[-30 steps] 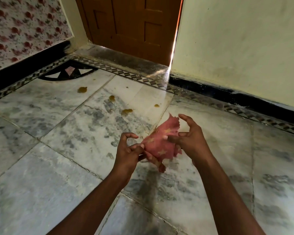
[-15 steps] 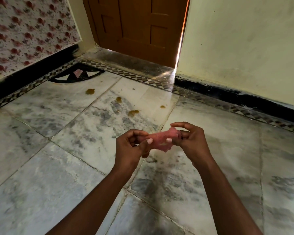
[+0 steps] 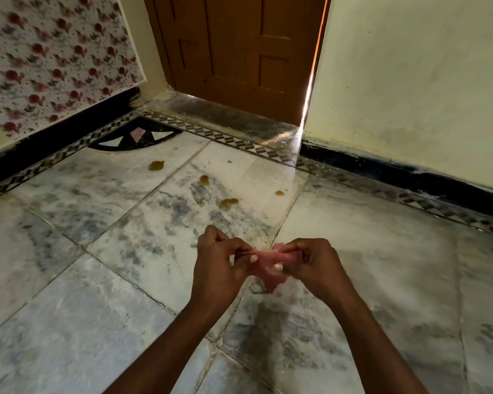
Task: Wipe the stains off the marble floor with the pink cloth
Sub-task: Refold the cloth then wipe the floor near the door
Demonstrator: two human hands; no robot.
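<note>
A small pink cloth (image 3: 269, 268) is bunched between my two hands, held in the air above the grey-veined marble floor (image 3: 97, 280). My left hand (image 3: 219, 263) pinches its left end and my right hand (image 3: 313, 265) pinches its right end; a corner hangs down below my fingers. Several brownish-yellow stains lie on the floor beyond my hands: one at the far left (image 3: 156, 165), one in the middle (image 3: 204, 179), a wider one nearest me (image 3: 228, 202), and a small one to the right (image 3: 279, 193).
A brown wooden door (image 3: 234, 46) stands slightly ajar at the back, with light in the gap. A pale wall with black skirting (image 3: 410, 177) runs along the right, floral-papered wall (image 3: 54, 61) on the left. A patterned tile border (image 3: 211, 135) edges the floor.
The cloth was spread open a second ago; my hands have gathered it into a narrow bunch and lowered slightly. The view has tilted up, showing more of the door.
</note>
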